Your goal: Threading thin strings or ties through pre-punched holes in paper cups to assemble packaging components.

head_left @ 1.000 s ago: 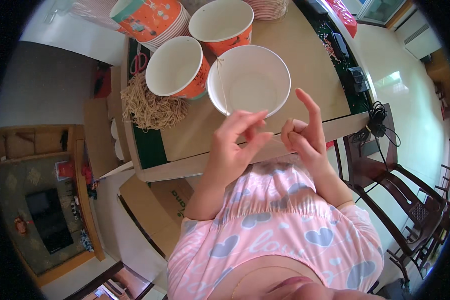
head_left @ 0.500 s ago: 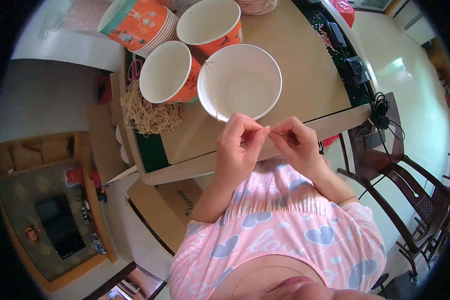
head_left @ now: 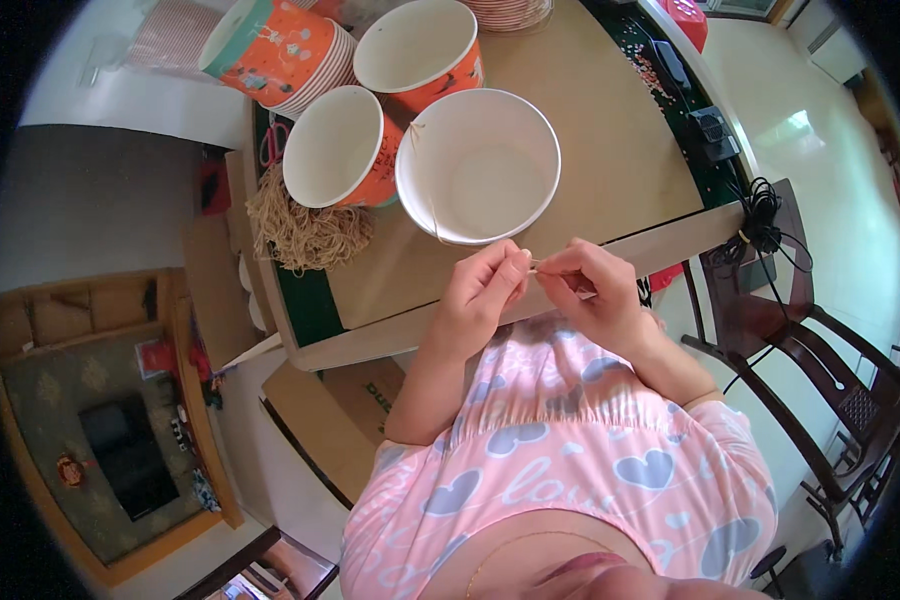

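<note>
At the table's near edge my left hand (head_left: 485, 292) and my right hand (head_left: 596, 294) meet fingertip to fingertip. Both are closed in a pinch on a thin tan string, and only a short bit of it shows between them. Just beyond my hands stands a large white-lined paper tub (head_left: 480, 165). A fine tan strand (head_left: 433, 208) runs along its left rim and inner wall. To the left lies a loose heap of tan string (head_left: 310, 225), beside an orange paper tub (head_left: 332, 148).
Another orange tub (head_left: 417, 45) and a nested stack of tubs (head_left: 275, 55) stand at the back left. Pink-handled scissors (head_left: 273, 145) lie behind the string heap. A brown cardboard sheet (head_left: 590, 110) covers the table. At right, a dark wooden chair (head_left: 770, 290) carries coiled black cable (head_left: 760, 215).
My left hand has rolled, its thumb now lying over its curled fingers. The right hand keeps its pinch almost in place. The tubs have not moved apart from a slight view shift.
</note>
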Available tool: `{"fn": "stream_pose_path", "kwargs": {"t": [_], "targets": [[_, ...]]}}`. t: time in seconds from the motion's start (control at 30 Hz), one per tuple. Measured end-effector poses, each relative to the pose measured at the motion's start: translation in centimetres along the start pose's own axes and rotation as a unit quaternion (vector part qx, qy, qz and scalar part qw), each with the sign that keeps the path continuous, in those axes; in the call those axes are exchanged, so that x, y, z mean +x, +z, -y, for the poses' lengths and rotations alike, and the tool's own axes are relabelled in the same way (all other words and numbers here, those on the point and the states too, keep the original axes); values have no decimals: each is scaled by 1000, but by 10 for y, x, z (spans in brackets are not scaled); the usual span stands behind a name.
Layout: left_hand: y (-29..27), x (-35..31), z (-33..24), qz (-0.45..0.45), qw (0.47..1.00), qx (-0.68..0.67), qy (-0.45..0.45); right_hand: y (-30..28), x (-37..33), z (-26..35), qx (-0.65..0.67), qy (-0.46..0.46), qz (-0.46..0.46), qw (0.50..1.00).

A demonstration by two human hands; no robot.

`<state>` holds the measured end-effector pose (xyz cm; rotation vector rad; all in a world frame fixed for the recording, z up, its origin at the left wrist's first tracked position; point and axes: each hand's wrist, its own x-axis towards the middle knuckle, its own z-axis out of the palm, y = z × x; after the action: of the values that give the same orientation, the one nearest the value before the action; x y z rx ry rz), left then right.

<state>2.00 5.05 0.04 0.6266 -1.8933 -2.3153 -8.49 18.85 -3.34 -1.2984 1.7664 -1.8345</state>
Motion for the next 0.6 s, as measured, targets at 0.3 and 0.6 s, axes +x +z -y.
{"fn": "stream_pose_path", "kwargs": {"t": [0.3,0.6], "targets": [[-4,-3,-4,46,998,-21,-30,-4,5,5,-22,-7,12,1000],[-6,-4,5,10,999,-46,-12,-6,6,4,-10,15,32,999]]}}
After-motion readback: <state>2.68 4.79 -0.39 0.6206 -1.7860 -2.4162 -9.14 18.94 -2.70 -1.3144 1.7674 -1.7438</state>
